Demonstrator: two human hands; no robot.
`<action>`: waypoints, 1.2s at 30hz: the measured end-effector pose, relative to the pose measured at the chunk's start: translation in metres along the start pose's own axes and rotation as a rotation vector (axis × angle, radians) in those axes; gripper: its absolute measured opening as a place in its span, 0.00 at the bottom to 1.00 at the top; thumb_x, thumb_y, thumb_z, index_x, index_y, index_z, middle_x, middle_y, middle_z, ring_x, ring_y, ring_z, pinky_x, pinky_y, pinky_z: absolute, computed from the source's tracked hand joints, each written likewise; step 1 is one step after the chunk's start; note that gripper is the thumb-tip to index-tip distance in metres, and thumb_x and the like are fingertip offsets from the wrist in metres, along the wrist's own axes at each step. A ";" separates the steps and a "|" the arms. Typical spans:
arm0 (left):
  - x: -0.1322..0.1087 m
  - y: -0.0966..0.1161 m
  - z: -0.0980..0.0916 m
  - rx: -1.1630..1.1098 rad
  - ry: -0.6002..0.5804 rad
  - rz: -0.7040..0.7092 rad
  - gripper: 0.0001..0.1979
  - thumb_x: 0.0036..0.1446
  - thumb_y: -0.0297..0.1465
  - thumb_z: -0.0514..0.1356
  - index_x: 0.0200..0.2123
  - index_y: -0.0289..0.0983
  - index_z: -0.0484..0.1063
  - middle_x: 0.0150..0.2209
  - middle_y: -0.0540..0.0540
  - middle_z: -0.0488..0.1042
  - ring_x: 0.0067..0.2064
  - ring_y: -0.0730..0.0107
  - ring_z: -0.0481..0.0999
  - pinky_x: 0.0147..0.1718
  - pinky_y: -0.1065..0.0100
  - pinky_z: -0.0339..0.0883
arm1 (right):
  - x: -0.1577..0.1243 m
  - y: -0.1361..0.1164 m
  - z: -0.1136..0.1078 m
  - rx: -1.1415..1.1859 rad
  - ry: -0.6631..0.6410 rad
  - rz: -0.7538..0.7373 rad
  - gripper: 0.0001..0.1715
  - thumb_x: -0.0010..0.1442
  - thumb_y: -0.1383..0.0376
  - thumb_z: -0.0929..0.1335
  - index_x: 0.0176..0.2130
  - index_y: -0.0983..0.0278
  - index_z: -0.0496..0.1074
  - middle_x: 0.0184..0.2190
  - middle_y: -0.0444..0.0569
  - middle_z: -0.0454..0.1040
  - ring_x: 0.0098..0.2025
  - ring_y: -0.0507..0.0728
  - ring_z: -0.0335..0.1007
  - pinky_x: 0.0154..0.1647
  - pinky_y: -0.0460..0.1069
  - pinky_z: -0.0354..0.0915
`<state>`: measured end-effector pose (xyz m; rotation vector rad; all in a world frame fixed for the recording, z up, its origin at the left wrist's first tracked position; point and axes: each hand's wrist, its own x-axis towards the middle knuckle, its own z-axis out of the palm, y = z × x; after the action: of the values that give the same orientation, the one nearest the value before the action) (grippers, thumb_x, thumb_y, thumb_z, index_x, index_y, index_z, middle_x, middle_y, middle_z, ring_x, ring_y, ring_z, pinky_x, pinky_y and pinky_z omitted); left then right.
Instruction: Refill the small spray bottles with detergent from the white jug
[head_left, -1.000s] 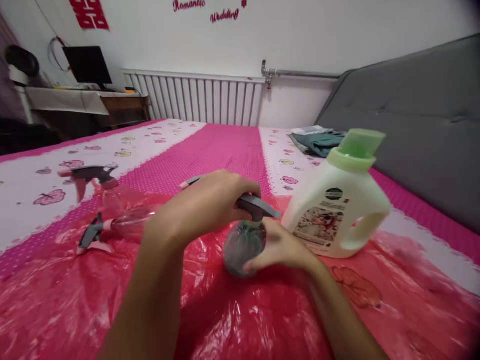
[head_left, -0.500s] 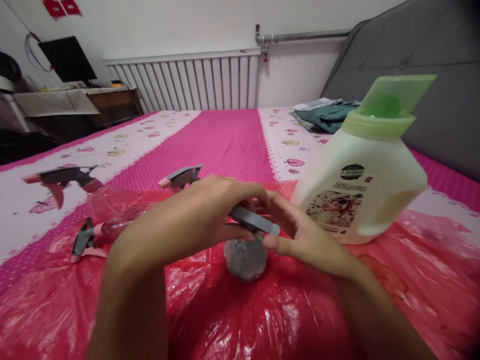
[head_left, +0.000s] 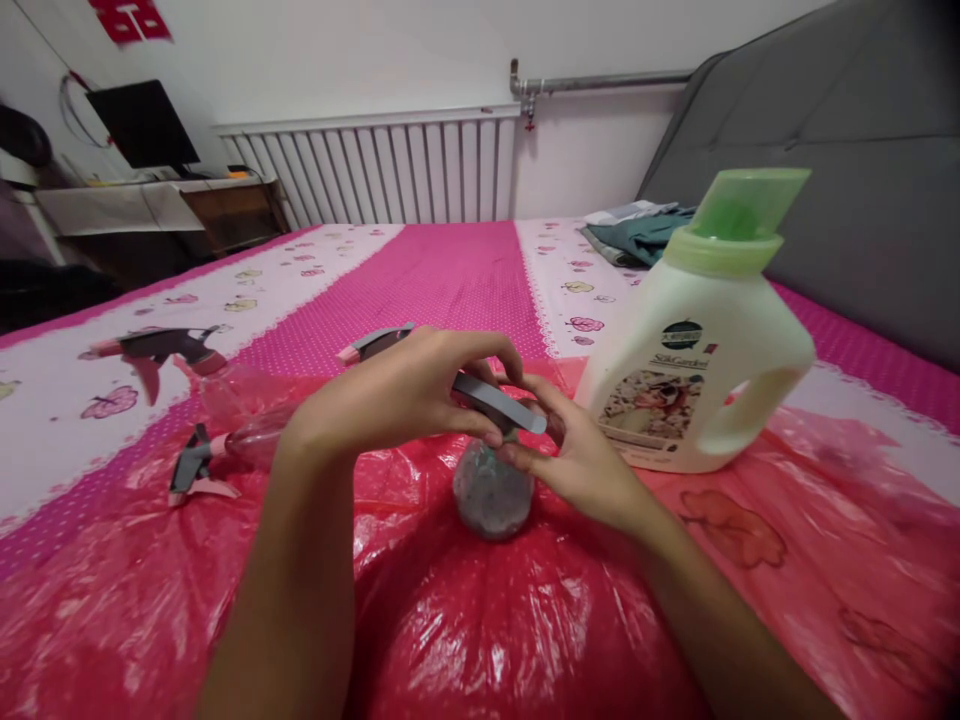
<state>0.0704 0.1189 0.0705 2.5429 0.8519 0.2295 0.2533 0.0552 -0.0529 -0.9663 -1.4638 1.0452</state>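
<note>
A small spray bottle [head_left: 491,497] with a grey spray head [head_left: 499,400] stands on the red plastic sheet in front of me. My left hand [head_left: 439,385] is closed around the spray head from above, its fingers partly hiding it. My right hand [head_left: 581,450] curls around the bottle's neck area from the right, thumb near the neck. Part of the neck is hidden by the fingers. To the right stands a large white detergent bottle [head_left: 690,370] with a green cap.
Left of my arms are one upright spray bottle [head_left: 202,360] and another lying down [head_left: 202,465]. A third spray head [head_left: 375,342] shows behind my left hand. Red plastic [head_left: 555,620] covers the near bed. Folded clothes [head_left: 637,235] lie farther back by the grey headboard [head_left: 847,150].
The view has shifted slightly, so the detergent bottle appears farther left. Both hands stay on the spray bottle and appear a little higher in the picture.
</note>
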 end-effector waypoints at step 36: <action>0.008 -0.003 0.006 -0.079 0.059 0.221 0.14 0.56 0.38 0.71 0.42 0.37 0.77 0.41 0.51 0.81 0.41 0.81 0.78 0.39 0.79 0.66 | -0.007 0.000 -0.002 0.050 0.028 -0.018 0.21 0.64 0.51 0.75 0.51 0.57 0.73 0.51 0.48 0.79 0.52 0.56 0.78 0.56 0.51 0.74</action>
<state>0.0767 0.1240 0.0636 2.5648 0.5701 0.4012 0.2565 0.0485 -0.0548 -0.9269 -1.4148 1.0461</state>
